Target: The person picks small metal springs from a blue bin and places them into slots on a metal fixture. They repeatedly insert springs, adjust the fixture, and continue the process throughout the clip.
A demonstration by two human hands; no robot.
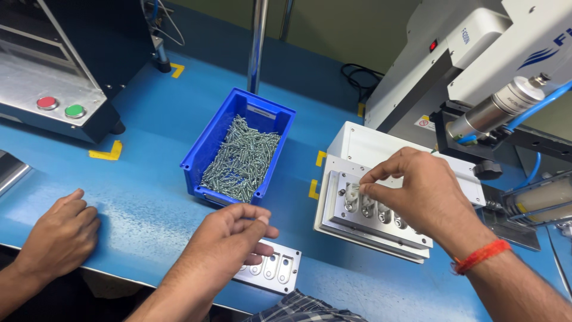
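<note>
a small metal part (353,192) is pinched between thumb and forefinger of the right hand (417,194) over the first slot of the metal fixture (381,223) on the blue table (143,209). the left hand (229,241) is loosely curled, its contents hidden, above a slotted plate (280,268) near the blue bin (205,155) of screws (241,158).
</note>
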